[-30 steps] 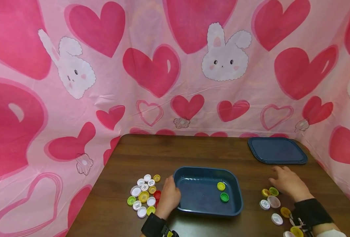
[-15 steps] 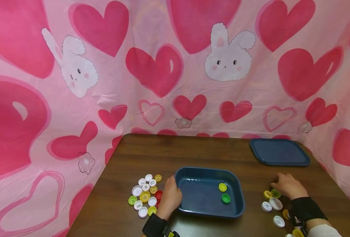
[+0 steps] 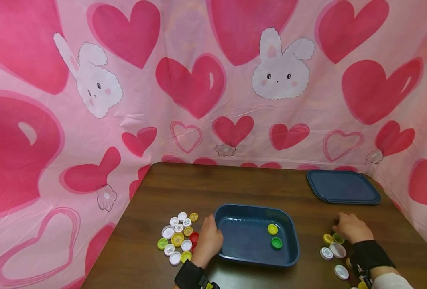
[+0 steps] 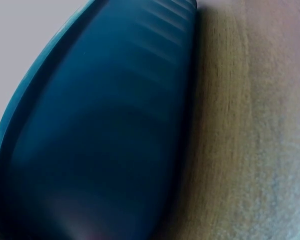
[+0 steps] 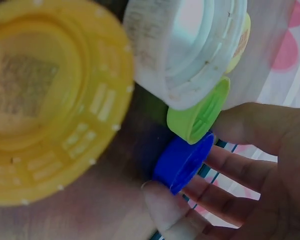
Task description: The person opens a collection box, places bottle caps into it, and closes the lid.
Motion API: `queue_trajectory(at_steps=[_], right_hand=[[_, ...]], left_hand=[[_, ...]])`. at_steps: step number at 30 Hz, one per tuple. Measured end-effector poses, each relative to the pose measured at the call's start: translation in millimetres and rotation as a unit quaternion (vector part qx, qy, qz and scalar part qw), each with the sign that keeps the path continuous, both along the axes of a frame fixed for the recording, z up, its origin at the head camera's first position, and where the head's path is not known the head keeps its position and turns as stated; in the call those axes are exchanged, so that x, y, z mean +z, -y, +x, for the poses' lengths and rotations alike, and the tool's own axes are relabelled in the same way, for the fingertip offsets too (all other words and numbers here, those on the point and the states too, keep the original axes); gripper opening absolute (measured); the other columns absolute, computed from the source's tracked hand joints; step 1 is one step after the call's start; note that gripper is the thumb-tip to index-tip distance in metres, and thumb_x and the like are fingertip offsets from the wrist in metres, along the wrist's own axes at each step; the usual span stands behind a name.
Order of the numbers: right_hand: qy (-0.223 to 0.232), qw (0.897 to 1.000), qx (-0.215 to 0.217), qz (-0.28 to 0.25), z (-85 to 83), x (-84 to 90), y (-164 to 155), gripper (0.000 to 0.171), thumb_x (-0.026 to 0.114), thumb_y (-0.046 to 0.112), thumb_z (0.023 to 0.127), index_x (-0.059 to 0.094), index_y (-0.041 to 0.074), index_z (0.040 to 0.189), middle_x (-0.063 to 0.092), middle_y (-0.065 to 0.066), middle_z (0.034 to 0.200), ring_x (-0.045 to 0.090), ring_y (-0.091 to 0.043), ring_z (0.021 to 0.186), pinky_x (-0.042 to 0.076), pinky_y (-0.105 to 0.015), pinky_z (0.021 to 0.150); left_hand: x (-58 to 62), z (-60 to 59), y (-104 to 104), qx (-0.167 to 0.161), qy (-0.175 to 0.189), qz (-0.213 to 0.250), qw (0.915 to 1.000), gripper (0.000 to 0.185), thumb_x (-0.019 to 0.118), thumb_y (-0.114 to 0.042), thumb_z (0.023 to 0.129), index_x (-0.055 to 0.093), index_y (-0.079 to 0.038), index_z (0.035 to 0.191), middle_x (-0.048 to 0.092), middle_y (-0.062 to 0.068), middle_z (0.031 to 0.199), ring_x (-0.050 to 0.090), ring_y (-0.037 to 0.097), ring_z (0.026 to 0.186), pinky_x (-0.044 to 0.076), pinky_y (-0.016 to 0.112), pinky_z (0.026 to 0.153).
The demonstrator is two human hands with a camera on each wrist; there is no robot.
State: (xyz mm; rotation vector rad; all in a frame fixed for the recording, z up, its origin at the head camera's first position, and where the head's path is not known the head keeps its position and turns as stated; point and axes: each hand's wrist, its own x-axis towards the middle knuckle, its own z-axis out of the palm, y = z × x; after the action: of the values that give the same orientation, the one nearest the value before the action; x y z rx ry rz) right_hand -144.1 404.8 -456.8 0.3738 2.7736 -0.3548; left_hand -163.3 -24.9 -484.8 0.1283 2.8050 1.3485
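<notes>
On the table (image 3: pixel 257 180), the right hand (image 3: pixel 350 228) pinches a blue cap (image 5: pixel 182 162); a firm pinch seems wise, while the left hand (image 3: pixel 208 241) holds the tray (image 3: pixel 289 241).

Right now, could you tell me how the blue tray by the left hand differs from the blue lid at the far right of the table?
The blue tray is deep with raised walls; the blue lid lies flat. The tray holds a yellow cap and a green cap; nothing rests on the lid. The left hand rests against the tray's rim; the lid is untouched, beyond the right hand. Both are dark blue, rounded rectangles on the table.
</notes>
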Motion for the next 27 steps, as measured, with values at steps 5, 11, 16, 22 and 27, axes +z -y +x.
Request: queue_trajectory(at_steps=[5,11,16,22,27], right_hand=[[-0.012,1.0,0.017,-0.008,0.3,4.1,-2,0.028,0.068,0.015,0.088,0.065,-0.009,0.103,0.064,-0.027,0.096,0.061,-0.037,0.084,0.051,-0.053,0.073],[-0.028,0.999,0.03,-0.002,-0.1,15.3,4,0.026,0.069,0.015,0.09,0.066,-0.009,0.1,0.065,-0.021,0.091,0.061,-0.033,0.082,0.051,-0.053,0.074],[-0.067,0.996,0.056,0.007,-0.4,29.2,23,0.025,0.07,0.016,0.089,0.065,-0.007,0.097,0.063,-0.017,0.089,0.059,-0.032,0.082,0.051,-0.052,0.075],[-0.101,0.991,0.09,0.005,-0.9,45.0,53,0.018,0.07,0.016,0.089,0.066,-0.001,0.096,0.058,-0.011,0.087,0.053,-0.026,0.078,0.05,-0.047,0.072],[-0.147,0.98,0.13,0.006,6.5,53.3,80,0.013,0.073,0.015,0.086,0.066,0.005,0.091,0.058,-0.008,0.086,0.055,-0.023,0.077,0.049,-0.045,0.07]], left_hand=[[0.3,-0.4,0,-0.001,0.012,0.004,0.9999,0.047,0.058,0.007,0.089,0.048,0.012,0.135,0.054,0.026,0.126,0.055,0.043,0.118,0.044,0.062,0.104],[0.6,-1.3,1,-0.003,0.019,0.004,0.9998,0.048,0.057,0.008,0.088,0.047,0.011,0.136,0.054,0.025,0.128,0.054,0.043,0.118,0.044,0.062,0.104],[2.6,-1.0,1,-0.004,0.022,0.004,0.9997,0.049,0.057,0.008,0.089,0.047,0.011,0.136,0.053,0.025,0.129,0.053,0.042,0.119,0.044,0.062,0.104],[3.8,-0.6,1,-0.004,0.022,0.008,0.9997,0.049,0.057,0.008,0.088,0.047,0.011,0.136,0.053,0.026,0.128,0.054,0.043,0.119,0.044,0.062,0.103],[4.4,0.5,0,-0.003,0.018,0.005,0.9998,0.049,0.057,0.008,0.088,0.047,0.011,0.136,0.054,0.026,0.128,0.054,0.043,0.119,0.044,0.062,0.104]])
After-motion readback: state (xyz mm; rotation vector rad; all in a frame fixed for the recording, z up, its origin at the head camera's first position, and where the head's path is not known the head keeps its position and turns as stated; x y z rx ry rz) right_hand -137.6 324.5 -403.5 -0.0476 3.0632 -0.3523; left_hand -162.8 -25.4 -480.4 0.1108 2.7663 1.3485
